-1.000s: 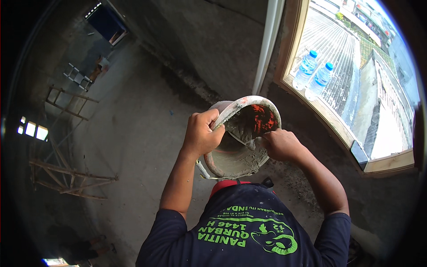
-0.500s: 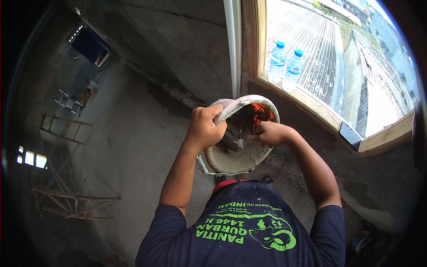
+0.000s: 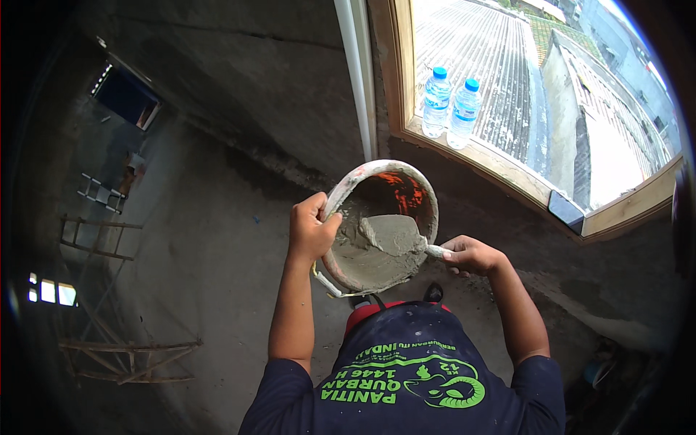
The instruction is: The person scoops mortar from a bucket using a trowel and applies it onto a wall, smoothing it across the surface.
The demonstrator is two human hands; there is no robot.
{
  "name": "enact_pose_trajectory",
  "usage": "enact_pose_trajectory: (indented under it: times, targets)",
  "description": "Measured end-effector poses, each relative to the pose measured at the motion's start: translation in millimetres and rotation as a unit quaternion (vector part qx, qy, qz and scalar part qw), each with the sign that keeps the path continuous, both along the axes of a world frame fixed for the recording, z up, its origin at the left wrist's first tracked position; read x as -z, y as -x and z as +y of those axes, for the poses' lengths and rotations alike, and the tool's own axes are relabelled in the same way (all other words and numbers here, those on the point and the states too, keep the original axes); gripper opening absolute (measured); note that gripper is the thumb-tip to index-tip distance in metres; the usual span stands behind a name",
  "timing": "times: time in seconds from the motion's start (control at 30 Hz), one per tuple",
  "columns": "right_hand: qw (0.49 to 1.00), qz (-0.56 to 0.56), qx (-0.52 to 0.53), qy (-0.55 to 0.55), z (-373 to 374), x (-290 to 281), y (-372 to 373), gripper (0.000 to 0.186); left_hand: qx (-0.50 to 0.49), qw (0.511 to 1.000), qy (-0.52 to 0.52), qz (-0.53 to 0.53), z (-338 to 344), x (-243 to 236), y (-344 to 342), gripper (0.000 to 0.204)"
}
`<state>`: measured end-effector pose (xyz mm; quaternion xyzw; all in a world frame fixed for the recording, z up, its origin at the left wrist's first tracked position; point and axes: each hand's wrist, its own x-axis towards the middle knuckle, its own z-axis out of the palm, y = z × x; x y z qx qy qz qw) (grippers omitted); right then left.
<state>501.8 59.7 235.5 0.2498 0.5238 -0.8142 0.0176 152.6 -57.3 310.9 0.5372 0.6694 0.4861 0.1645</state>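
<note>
My left hand (image 3: 310,225) grips the left rim of a tilted, cement-crusted bucket (image 3: 419,188) with orange showing on its inner wall. The bucket's handle with a pale grip (image 3: 325,285) hangs at its lower left. Grey wet mortar (image 3: 362,264) lies inside. My right hand (image 3: 471,255) is closed on the handle of a trowel (image 3: 391,232), whose blade rests inside the bucket with mortar on it.
Two water bottles (image 3: 462,116) stand on the wooden windowsill (image 3: 493,163) at upper right, near a dark phone-like object (image 3: 565,212). A white pipe (image 3: 355,87) runs beside the window. Wooden frames (image 3: 123,348) and a ladder-like metal item (image 3: 101,191) are to the left.
My right hand has drawn back out of the bucket to the right, bringing the trowel blade into clear view with mortar on it. The bucket sits slightly lower in my left hand.
</note>
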Motion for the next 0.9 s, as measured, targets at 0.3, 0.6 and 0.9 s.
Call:
enact_pose_trajectory:
  times: [0.3, 0.6, 0.9]
  targets:
    - [0.996, -0.057, 0.070, 0.018, -42.8, 38.9, 23.9, 0.032, -0.025, 0.999, 0.020, -0.029, -10.4, 45.5, 20.8, 0.030]
    - [0.976, -0.136, 0.095, -0.141, -80.4, 67.6, 96.1, 0.040, -0.033, 0.993, -0.010, -0.113, -21.0, 87.7, 68.6, 0.023]
    - [0.830, -0.278, 0.195, -0.443, -124.6, 110.3, 124.6, 0.047, -0.029, 0.994, 0.009, -0.106, -9.3, 138.0, 81.4, 0.028]
